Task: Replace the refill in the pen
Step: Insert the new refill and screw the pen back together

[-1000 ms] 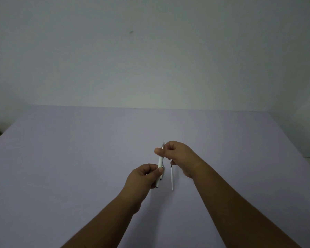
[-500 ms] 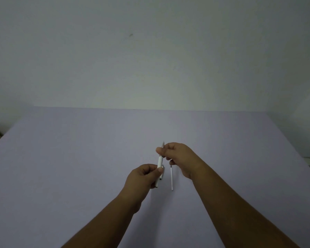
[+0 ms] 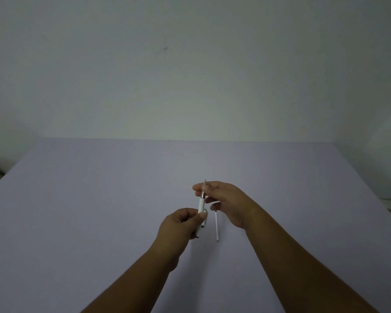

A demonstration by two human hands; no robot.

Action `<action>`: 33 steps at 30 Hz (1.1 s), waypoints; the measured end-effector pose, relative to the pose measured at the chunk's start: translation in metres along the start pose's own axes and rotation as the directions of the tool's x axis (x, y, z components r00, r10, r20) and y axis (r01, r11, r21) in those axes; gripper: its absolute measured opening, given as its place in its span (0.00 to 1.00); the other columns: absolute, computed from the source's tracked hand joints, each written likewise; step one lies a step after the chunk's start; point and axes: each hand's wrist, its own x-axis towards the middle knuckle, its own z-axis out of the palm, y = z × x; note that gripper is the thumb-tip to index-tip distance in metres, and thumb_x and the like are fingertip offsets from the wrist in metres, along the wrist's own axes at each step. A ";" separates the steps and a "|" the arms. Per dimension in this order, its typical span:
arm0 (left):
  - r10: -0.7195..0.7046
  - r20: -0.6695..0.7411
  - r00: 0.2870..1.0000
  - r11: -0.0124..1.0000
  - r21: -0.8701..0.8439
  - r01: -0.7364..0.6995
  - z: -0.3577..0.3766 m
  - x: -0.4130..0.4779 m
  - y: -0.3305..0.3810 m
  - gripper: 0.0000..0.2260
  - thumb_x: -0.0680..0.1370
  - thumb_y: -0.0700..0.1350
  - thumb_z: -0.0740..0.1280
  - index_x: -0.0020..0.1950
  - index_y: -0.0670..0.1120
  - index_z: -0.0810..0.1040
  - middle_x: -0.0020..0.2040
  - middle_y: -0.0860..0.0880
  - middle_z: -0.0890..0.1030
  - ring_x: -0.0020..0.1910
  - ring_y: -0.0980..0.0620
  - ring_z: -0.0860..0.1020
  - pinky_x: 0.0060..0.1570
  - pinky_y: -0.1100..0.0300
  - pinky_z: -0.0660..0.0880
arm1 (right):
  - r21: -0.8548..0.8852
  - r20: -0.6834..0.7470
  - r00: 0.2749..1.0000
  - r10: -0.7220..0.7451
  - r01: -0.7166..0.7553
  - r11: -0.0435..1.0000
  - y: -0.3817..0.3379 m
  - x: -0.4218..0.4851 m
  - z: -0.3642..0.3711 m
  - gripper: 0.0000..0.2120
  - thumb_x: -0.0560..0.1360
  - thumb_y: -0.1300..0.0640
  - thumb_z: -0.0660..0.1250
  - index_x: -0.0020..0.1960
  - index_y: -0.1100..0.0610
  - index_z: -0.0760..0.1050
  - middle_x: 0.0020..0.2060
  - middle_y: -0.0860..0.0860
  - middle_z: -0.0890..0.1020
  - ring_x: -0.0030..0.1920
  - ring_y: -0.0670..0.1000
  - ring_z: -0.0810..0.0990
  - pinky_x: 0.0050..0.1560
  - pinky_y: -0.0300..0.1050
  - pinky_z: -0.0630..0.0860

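A: Where's the pen (image 3: pixel 201 205)?

B: Held up over the lilac table (image 3: pixel 88 199), tip pointing away. The left hand (image 3: pixel 178 224) is closed round the white barrel; the right hand's (image 3: pixel 226 199) fingertips (image 3: pixel 198 188) pinch the metal tip section.

A: And the refill (image 3: pixel 217 225)?

B: Lying on the table just right of the pen, 1 loose stick, untouched.

A: How should the unscrewing go?

B: Probably steady the barrel, twist only the tip, keep both parts in line.

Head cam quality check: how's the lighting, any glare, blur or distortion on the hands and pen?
Head view: dim, flat, bluish light, no glare and only faint shadows on the table. Wide-angle lens makes the table edges splay toward the camera. The pen, left hand, right hand and spare refill are slightly soft but readable; no motion blur.
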 end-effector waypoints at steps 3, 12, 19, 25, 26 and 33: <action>0.004 -0.004 1.000 1.000 0.003 -0.004 0.001 0.000 0.000 0.06 0.74 0.47 0.70 0.39 0.46 0.82 0.28 0.53 0.77 0.33 0.53 0.73 0.38 0.61 0.76 | -0.060 -0.088 0.996 0.005 -0.010 0.998 0.001 0.001 0.004 0.08 0.73 0.49 0.68 0.40 0.53 0.77 0.40 0.49 0.80 0.45 0.48 0.75 0.45 0.41 0.72; 0.009 -0.009 1.000 1.000 0.026 -0.009 0.004 0.001 0.003 0.06 0.75 0.46 0.70 0.40 0.46 0.81 0.29 0.52 0.77 0.32 0.53 0.74 0.37 0.61 0.75 | -0.049 -0.096 0.995 0.025 -0.029 0.998 -0.001 0.001 0.000 0.08 0.73 0.48 0.68 0.39 0.51 0.77 0.42 0.48 0.80 0.46 0.48 0.75 0.46 0.42 0.72; 0.008 -0.001 1.000 1.000 0.029 -0.008 0.005 0.001 0.005 0.06 0.75 0.46 0.69 0.42 0.44 0.82 0.31 0.50 0.77 0.33 0.53 0.74 0.37 0.62 0.75 | -0.021 -0.010 1.000 0.007 -0.007 1.000 -0.002 0.000 -0.004 0.09 0.77 0.50 0.63 0.48 0.50 0.81 0.49 0.47 0.81 0.48 0.48 0.75 0.47 0.41 0.72; 0.016 -0.004 1.000 0.999 0.033 -0.016 0.007 0.000 0.006 0.06 0.75 0.46 0.70 0.41 0.44 0.81 0.31 0.50 0.77 0.32 0.53 0.74 0.36 0.62 0.75 | -0.071 -0.106 0.993 0.050 -0.058 0.996 -0.005 0.001 -0.001 0.12 0.71 0.47 0.70 0.37 0.54 0.74 0.41 0.52 0.77 0.44 0.50 0.73 0.48 0.45 0.71; 0.012 -0.006 1.000 1.000 0.027 -0.012 0.007 0.000 0.006 0.06 0.75 0.45 0.70 0.41 0.44 0.81 0.31 0.50 0.77 0.32 0.53 0.74 0.37 0.62 0.75 | -0.048 -0.078 0.996 0.045 -0.049 0.998 -0.005 0.001 -0.002 0.10 0.73 0.47 0.68 0.40 0.53 0.77 0.43 0.51 0.79 0.46 0.50 0.73 0.49 0.45 0.71; 0.020 -0.050 0.999 0.999 0.044 -0.018 0.009 0.000 0.003 0.05 0.75 0.46 0.70 0.41 0.46 0.82 0.32 0.50 0.78 0.32 0.53 0.74 0.38 0.62 0.77 | -0.071 -0.101 0.994 0.041 -0.048 0.996 -0.004 0.002 -0.002 0.09 0.74 0.52 0.67 0.48 0.57 0.80 0.42 0.44 0.79 0.44 0.42 0.74 0.54 0.45 0.68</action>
